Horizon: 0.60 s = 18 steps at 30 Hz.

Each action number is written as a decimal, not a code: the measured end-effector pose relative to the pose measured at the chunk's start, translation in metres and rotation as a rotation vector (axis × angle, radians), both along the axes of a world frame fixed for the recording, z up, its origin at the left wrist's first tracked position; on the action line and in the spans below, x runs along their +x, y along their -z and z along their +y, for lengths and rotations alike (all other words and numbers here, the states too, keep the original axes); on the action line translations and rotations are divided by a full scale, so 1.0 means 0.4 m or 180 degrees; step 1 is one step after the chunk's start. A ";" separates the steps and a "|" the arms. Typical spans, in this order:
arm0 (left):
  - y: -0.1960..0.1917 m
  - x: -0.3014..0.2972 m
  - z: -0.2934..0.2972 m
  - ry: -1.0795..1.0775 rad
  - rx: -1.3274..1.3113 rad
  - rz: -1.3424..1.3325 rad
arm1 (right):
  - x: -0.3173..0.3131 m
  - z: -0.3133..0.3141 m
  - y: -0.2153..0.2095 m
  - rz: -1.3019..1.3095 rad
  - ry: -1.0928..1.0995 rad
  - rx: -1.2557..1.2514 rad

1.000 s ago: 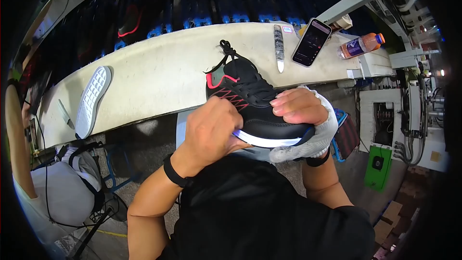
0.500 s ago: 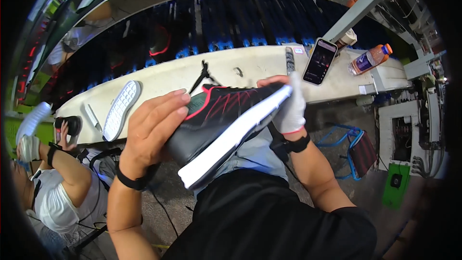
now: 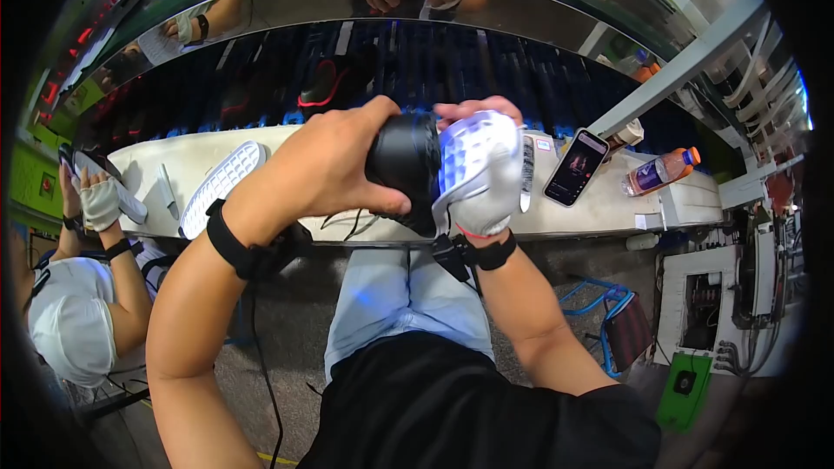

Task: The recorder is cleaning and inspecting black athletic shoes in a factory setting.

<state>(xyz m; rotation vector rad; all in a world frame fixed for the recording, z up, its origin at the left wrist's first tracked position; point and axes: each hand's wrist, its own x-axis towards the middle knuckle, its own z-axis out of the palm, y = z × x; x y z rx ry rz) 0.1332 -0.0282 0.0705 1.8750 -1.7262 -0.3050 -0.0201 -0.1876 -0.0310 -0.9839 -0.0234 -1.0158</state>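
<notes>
Above the bench edge I hold a black shoe (image 3: 405,163) with a white sole (image 3: 473,152), turned so that the sole faces right. My bare left hand (image 3: 334,161) is closed round the black upper, thumb below and fingers over the top. White-gloved, my right hand (image 3: 488,195) grips the sole side from the right; bare fingers show above its edge. Most of the upper's far side is hidden. On the bench to the left lies a loose white sole (image 3: 228,181), partly covered by my left forearm. Near it rests a thin white strip-like piece (image 3: 167,191).
The pale bench (image 3: 573,221) bears a phone (image 3: 576,168) and an orange-capped bottle (image 3: 660,172) at right. Behind runs a dark roller conveyor (image 3: 261,78) with another black shoe (image 3: 326,82). A co-worker (image 3: 74,330) handles a shoe at left. A blue-framed stool (image 3: 621,321) stands at lower right.
The shoe has moved away from my body over the bench and turned, its sole swinging to face right. Both hands went with it and keep their hold.
</notes>
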 end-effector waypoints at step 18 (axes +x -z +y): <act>-0.039 -0.132 -0.091 0.0329 -0.0034 -0.0849 | -0.154 -0.033 -0.043 0.0946 -0.0048 -0.0882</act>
